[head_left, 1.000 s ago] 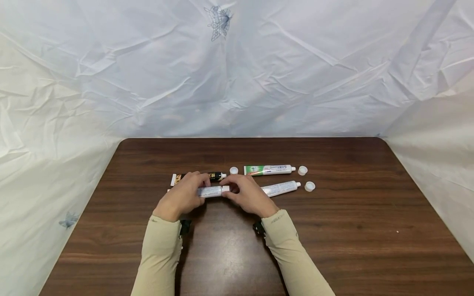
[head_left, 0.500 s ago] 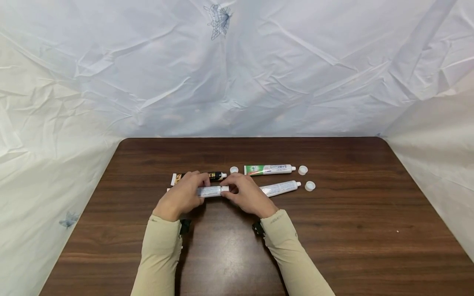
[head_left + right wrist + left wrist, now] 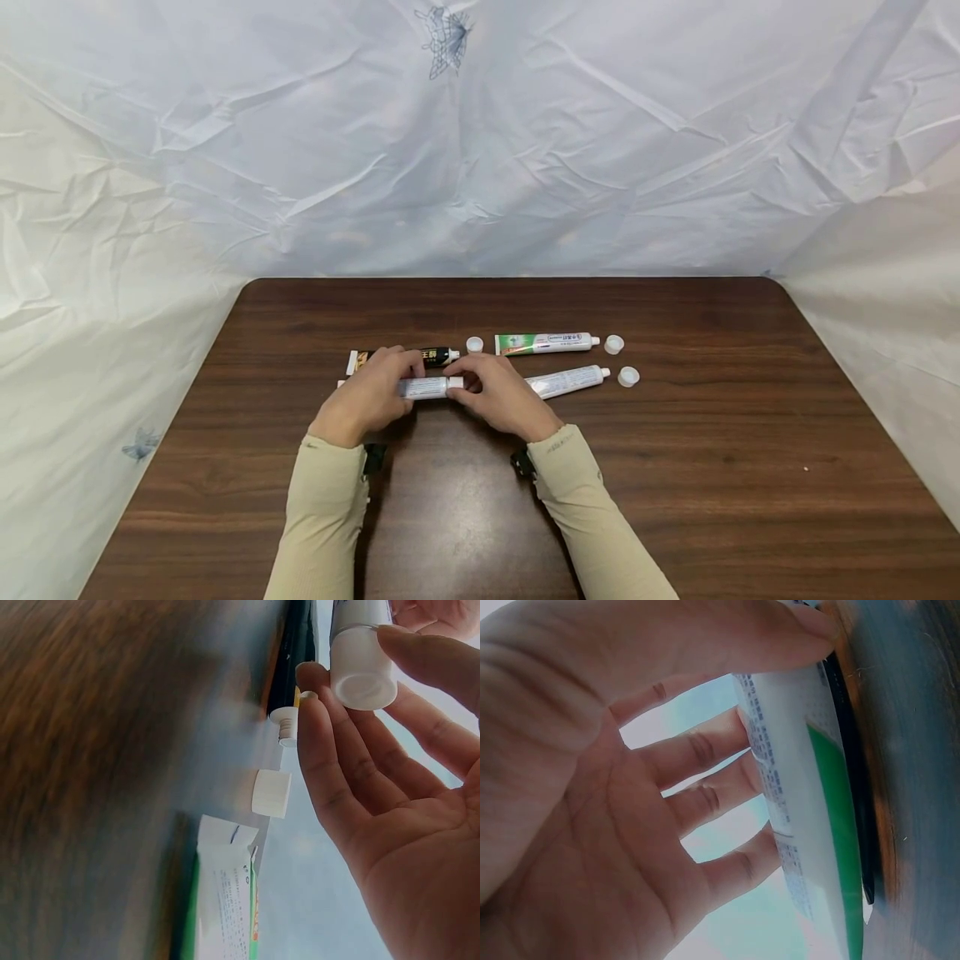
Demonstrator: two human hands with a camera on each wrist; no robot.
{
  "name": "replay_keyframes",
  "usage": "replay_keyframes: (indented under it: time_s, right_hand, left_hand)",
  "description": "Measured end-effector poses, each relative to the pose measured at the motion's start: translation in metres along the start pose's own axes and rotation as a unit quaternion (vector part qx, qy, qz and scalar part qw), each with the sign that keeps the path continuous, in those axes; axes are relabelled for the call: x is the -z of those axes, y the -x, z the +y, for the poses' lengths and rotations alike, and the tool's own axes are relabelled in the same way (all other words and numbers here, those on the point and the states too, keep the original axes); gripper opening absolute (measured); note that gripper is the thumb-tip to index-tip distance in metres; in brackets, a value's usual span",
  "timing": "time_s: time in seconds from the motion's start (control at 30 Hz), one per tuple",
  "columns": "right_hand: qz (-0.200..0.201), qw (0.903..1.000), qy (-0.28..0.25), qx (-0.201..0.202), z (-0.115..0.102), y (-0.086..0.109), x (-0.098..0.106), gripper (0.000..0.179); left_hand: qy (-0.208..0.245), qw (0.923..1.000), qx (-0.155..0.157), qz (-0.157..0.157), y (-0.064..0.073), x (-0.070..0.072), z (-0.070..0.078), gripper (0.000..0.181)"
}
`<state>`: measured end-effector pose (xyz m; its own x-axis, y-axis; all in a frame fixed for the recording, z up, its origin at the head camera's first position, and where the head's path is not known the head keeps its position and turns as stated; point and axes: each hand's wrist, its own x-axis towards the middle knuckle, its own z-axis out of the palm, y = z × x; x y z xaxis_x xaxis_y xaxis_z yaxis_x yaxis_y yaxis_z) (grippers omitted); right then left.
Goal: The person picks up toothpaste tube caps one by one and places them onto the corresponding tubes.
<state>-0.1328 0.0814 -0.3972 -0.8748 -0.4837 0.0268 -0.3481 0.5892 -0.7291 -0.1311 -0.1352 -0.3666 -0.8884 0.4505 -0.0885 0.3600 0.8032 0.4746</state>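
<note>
We have three uncapped: black tube (image 3: 437, 357), green-white tube (image 3: 545, 343), pale tube (image 3: 567, 382), loose caps (image 3: 614, 344) toward 3 o'clock. Held tube (image 3: 426, 389) isn't: our curled left hand (image 3: 367, 398) grips it, right hand (image 3: 504, 395) pinches its fitted cap (image 3: 454, 382).

The left grip (image 3: 622, 817) holds a white tube (image 3: 791, 772) (partly green); beyond the grip show a black tube (image 3: 865, 832) and the counter (image 3: 922, 787).

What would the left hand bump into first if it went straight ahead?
Probably the black tube, just beyond the white tube the left hand grips, though depth is hard to judge.
</note>
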Motion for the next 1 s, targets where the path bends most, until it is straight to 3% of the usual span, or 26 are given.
replay_keyframes:
  time_s: [1.0]
  right_hand:
    - [-0.001, 1.0000, 0.002, -0.002, -0.0029, -0.0009, 0.0006, 0.020]
  left_hand:
    - [0.007, 1.0000, 0.002, 0.001, 0.0012, 0.0043, 0.0021, 0.025]
